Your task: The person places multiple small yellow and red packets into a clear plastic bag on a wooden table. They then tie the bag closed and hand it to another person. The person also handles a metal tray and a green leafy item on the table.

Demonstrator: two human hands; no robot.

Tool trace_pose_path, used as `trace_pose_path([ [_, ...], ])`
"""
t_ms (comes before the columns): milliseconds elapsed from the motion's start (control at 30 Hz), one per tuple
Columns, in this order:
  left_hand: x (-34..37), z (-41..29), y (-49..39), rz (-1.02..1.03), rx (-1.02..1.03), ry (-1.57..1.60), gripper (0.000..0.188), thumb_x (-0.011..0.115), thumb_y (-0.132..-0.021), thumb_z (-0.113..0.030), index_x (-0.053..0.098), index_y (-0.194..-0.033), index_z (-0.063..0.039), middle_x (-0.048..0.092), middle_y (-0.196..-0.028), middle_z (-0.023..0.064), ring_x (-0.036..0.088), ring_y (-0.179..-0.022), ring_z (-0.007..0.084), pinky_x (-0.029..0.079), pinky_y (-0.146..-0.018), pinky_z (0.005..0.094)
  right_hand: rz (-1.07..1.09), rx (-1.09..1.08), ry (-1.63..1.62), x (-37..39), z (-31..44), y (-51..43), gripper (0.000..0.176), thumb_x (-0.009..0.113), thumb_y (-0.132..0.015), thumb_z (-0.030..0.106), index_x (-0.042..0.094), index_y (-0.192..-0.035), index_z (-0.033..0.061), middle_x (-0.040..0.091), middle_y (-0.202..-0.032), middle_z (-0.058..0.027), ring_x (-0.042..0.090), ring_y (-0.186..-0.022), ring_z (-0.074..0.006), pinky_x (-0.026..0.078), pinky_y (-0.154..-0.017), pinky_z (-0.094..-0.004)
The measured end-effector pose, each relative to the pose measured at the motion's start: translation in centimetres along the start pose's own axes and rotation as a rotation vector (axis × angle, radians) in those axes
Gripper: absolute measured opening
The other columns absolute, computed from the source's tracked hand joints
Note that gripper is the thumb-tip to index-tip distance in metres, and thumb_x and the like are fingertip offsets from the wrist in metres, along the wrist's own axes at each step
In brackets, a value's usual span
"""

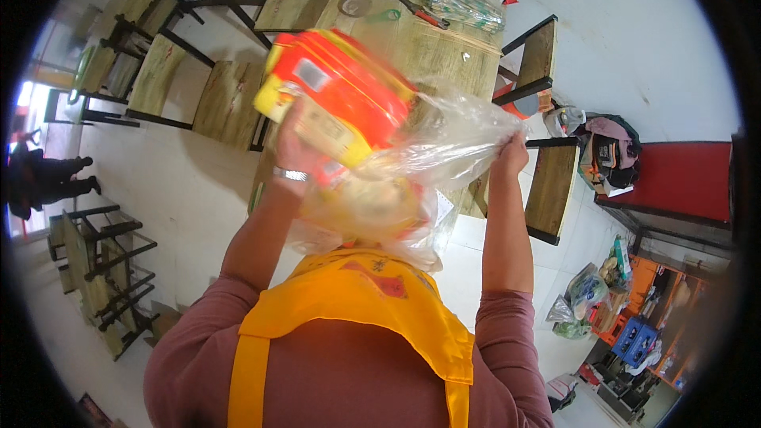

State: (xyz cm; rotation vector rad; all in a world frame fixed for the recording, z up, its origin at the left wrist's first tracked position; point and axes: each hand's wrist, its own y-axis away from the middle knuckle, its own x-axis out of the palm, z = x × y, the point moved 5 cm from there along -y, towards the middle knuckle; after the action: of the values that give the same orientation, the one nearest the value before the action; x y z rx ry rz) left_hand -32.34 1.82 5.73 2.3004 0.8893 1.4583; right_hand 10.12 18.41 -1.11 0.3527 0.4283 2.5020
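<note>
My left hand (pixel 297 145) grips the lower left side of a red and yellow plastic package (pixel 351 83), raised above a wooden table (pixel 416 47). A clear plastic bag (pixel 458 131) stretches from the package's right end to my right hand (pixel 512 154), whose fingers pinch its edge. Below the package, close to my yellow apron (pixel 357 279), a second red and yellow package (pixel 368 208) shows blurred through clear plastic. Whether the bag still wraps part of the raised package cannot be told.
Across the table's far end lie a roll of tape (pixel 355 5), red-handled pliers (pixel 425 15) and a heap of plastic-wrapped sticks (pixel 464 3). Wooden stools (pixel 550 190) flank the table. Bags and crates (pixel 635 342) stand at right; a person (pixel 47 181) is at far left.
</note>
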Motion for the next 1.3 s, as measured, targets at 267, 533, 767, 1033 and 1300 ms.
trace_pose_path([
  [267, -2.6, -8.5, 1.9, 0.175, 0.375, -0.152, 0.068, 0.065, -0.095, -0.042, 0.039, -0.149, -0.009, 0.046, -0.150, 0.0107, 0.046, -0.135, 0.0292, 0.040, -0.110, 0.0494, 0.229, 0.179, -0.192, -1.7, -6.8, -6.3, 0.032, 0.058, -0.102, 0.031, 0.062, -0.094, 0.0006, 0.064, -0.082, -0.0079, 0.061, -0.062, -0.0192, 0.048, -0.053, -0.0310],
  [533, -6.2, -2.9, 2.3, 0.254, 0.110, -0.044, 0.066, 0.056, -0.099, -0.046, 0.038, -0.151, -0.010, 0.046, -0.152, 0.0097, 0.045, -0.138, 0.0291, 0.035, -0.116, 0.0490, 0.464, -0.597, 0.734, 4.6, 2.0, 3.6, 0.039, 0.064, -0.097, 0.023, 0.060, -0.127, -0.0016, 0.067, -0.123, -0.0154, 0.062, -0.113, -0.0227, 0.046, -0.098, -0.0357],
  [767, -3.3, 4.2, 1.3, 0.580, -0.073, -0.143, 0.077, 0.074, -0.086, -0.048, 0.044, -0.146, -0.010, 0.054, -0.144, 0.0068, 0.052, -0.131, 0.0264, 0.042, -0.112, 0.0477, 1.252, 0.397, 0.188, 9.0, 2.5, 22.6, 0.088, 0.063, -0.092, 0.060, 0.037, -0.152, 0.0012, 0.053, -0.142, -0.0123, 0.050, -0.130, -0.0213, 0.040, -0.108, -0.0340],
  [1033, -1.8, 8.2, 1.3, 0.541, -0.107, -0.495, 0.071, 0.063, -0.093, -0.052, 0.040, -0.149, -0.014, 0.052, -0.146, 0.0032, 0.052, -0.131, 0.0202, 0.044, -0.109, 0.0415, 0.953, 0.260, 0.300, 3.9, 3.6, 22.7, 0.081, 0.079, -0.087, 0.026, 0.035, -0.150, -0.0008, 0.054, -0.138, -0.0135, 0.054, -0.124, -0.0204, 0.042, -0.106, -0.0333],
  [1300, -5.0, 9.9, 2.1, 0.377, -0.317, -0.327, 0.076, 0.033, -0.099, -0.067, 0.040, -0.150, -0.012, 0.053, -0.145, 0.0055, 0.054, -0.129, 0.0204, 0.044, -0.109, 0.0404, 0.954, 0.032, 0.333, 2.2, -2.4, 23.8, 0.083, 0.081, -0.086, 0.018, 0.031, -0.150, 0.0010, 0.052, -0.138, -0.0143, 0.056, -0.122, -0.0223, 0.046, -0.103, -0.0338],
])
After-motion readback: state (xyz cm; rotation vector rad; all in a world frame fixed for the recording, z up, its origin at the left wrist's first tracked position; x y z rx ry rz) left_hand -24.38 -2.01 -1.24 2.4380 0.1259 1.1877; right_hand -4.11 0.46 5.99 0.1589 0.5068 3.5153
